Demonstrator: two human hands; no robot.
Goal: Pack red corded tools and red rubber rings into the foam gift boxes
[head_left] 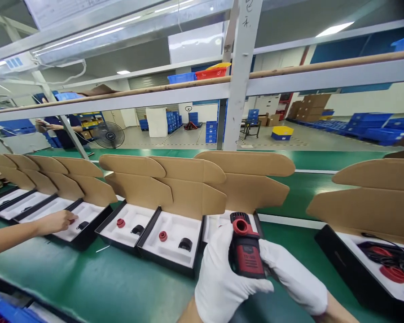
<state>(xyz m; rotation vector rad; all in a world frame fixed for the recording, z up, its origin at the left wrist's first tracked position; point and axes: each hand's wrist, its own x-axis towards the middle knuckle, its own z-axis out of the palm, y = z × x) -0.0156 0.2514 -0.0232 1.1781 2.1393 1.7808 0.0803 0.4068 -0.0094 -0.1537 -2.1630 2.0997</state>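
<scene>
**Red-and-black power tool (249, 258) held up over green worktop (121, 278)**

My left hand (217, 273) is closed around the power tool; my right hand (289, 273) meets its right side, fingers partly hidden, their hold impossible to tell. The housing looks stiff and fairly heavy, perhaps slippery against cloth gloves; its broad body seems the surest place to grasp. Left of the tool, two open boxes (175, 224) (131, 213) each carry a red collar (163, 236) and a black guard (186, 244); farther left, a co-worker's hand (59, 222) reaches into another. Right of the tool, an open carton (350, 269) holds black cable (395, 258).
</scene>
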